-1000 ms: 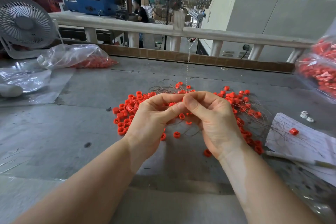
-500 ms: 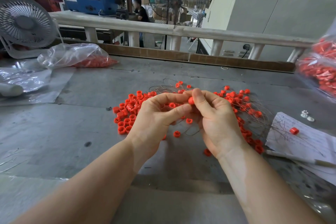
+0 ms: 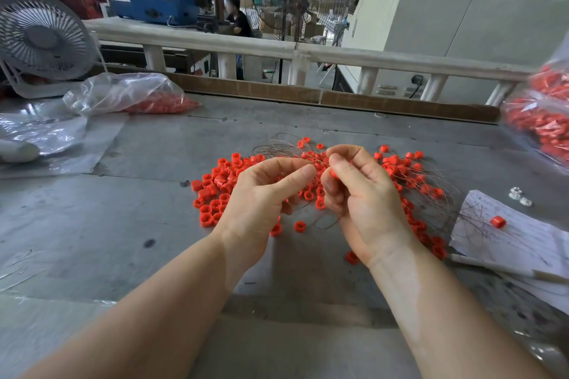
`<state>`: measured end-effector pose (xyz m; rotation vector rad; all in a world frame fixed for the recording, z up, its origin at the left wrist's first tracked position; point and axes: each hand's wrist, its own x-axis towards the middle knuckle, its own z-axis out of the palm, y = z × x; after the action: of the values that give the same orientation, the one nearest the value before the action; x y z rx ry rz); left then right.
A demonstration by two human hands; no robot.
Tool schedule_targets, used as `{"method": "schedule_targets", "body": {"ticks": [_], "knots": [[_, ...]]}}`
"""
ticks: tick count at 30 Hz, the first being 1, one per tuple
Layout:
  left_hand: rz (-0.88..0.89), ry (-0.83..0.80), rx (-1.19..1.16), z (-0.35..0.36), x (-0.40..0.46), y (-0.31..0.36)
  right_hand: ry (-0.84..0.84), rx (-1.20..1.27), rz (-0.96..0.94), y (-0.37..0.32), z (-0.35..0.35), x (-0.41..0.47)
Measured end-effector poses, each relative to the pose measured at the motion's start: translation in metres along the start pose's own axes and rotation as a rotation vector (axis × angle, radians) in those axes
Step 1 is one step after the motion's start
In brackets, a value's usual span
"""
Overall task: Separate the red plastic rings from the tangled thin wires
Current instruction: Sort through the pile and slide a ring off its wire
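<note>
Where the red plastic rings (image 3: 215,191) lie scattered on the grey table (image 3: 92,224), they form a loose heap at mid-table, mixed with tangled thin wires (image 3: 286,148) that fan out to the far side and to the right. The right hand (image 3: 360,194) is raised just above the heap with fingers curled, and one red ring (image 3: 334,174) shows between its thumb and curled fingers, gripped there. The left hand (image 3: 264,194) is just left of it, thumb and forefinger drawn toward each other near the right hand's thumb; whether they pinch a wire cannot be told. Several single rings lie on the near side of the heap, between and below the two hands. To the right, a written sheet of paper (image 3: 508,231) carries one lone ring (image 3: 498,221) and some wire ends. Two small white parts (image 3: 520,197) sit just beyond the paper. At the far left lies a clear plastic bag (image 3: 123,92) holding more red rings, with a white desk fan (image 3: 40,37) behind it. A second bag of rings (image 3: 545,123) stands at the right edge. A pale railing (image 3: 338,55) runs along the far side.
</note>
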<state>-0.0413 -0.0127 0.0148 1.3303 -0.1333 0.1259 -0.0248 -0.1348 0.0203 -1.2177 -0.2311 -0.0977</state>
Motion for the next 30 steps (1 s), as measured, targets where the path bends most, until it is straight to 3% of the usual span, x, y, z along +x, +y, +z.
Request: {"method": "schedule_targets", "body": {"ticks": [18, 30], "knots": [[0.009, -0.017, 0.03, -0.002, 0.0009, -0.0023, 0.006, -0.081, -0.002, -0.002, 0.0013, -0.0047], [0.195, 0.029, 0.222, 0.0038, -0.0022, -0.0019, -0.111, -0.009, 0.079, -0.0032, 0.0022, -0.0065]]}}
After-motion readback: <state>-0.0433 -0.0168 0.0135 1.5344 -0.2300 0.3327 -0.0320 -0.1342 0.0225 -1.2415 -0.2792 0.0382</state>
